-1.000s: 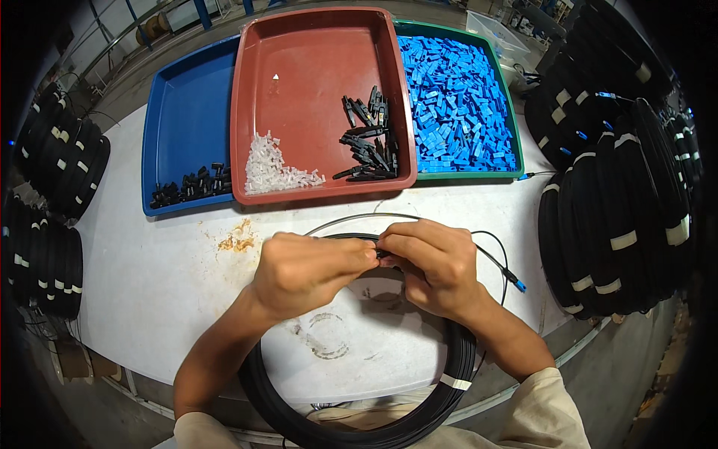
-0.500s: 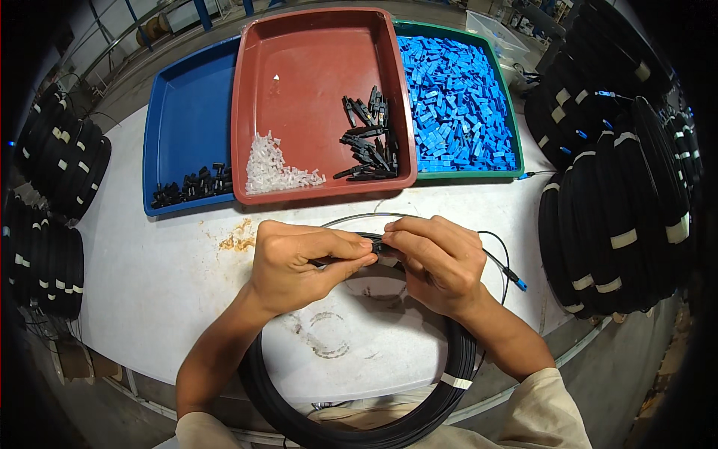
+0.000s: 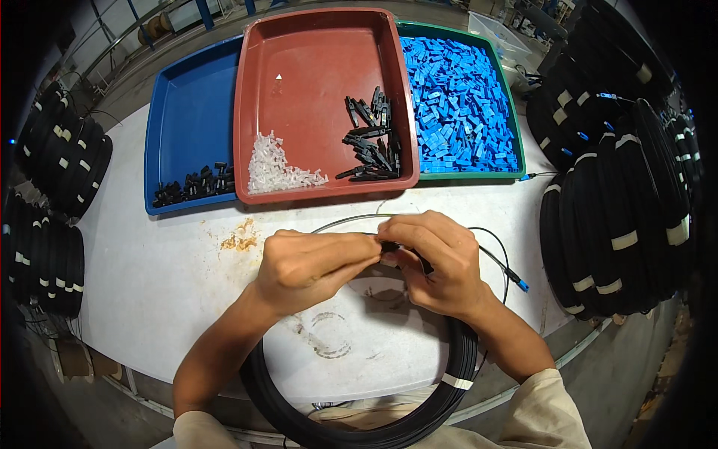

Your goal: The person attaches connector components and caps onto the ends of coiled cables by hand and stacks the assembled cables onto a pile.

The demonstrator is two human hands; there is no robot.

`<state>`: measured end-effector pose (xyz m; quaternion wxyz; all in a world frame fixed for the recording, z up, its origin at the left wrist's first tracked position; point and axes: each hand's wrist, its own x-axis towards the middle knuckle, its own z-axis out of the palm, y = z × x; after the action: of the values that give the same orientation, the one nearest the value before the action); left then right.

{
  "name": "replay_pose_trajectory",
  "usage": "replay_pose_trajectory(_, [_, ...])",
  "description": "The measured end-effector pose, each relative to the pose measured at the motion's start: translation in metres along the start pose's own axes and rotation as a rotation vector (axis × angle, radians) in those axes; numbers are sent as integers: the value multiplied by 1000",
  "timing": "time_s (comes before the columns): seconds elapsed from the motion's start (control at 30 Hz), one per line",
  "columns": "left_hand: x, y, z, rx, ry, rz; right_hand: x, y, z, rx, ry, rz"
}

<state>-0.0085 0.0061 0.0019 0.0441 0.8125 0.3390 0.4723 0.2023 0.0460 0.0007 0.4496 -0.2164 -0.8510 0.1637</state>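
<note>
Over the white table, my left hand (image 3: 303,271) and my right hand (image 3: 443,263) meet fingertip to fingertip. Between them is a small black connector piece (image 3: 388,247), mostly covered by the fingers. Both hands are closed in a pinch on it. Under my hands lies a ring-shaped coil of black cable (image 3: 462,355), with a white band (image 3: 457,382) round its right side. A thin grey cable (image 3: 351,219) arcs behind my fingers. To the right of my right hand, a loose cable end carries a blue-tipped connector (image 3: 521,284).
Beyond my hands stand a red tray (image 3: 321,67) with white sleeves (image 3: 277,168) and black connector bodies (image 3: 370,153), a blue tray (image 3: 187,112) with black parts, and a green tray (image 3: 516,153) of blue housings (image 3: 460,105). Stacked cable coils (image 3: 609,224) flank the table (image 3: 172,314).
My hands have shifted slightly right with the black piece, and my left fingers have straightened against it. The right fingers have risen a little over it.
</note>
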Motion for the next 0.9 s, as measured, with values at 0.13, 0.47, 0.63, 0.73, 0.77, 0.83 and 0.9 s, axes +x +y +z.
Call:
replay_pose_trajectory(0.13, [2, 5, -1, -79, -11, -140, -3, 7, -6, 30, -32, -7])
replay_pose_trajectory(0.47, [-7, -3, -3, -196, 62, -278, 1, 25, -11, 33, -85, -98])
replay_pose_trajectory(0.63, [-8, -5, -3, -210, 58, -234, -1, 25, -13, 3, -139, -115])
replay_pose_trajectory(0.73, [-11, -6, -1, -265, 94, -222, -1, 23, -11, 17, -163, -97])
replay_pose_trajectory(0.77, [-12, -7, 1, -286, 117, -211, -1, 23, -11, 32, -167, -86])
replay_pose_trajectory(0.83, [-13, -7, 3, -308, 140, -199, -1, 21, -11, 31, -170, -90])
replay_pose_trajectory(0.9, [-13, -6, 2, -320, 139, -231, 0, 19, -11, 33, -173, -93])
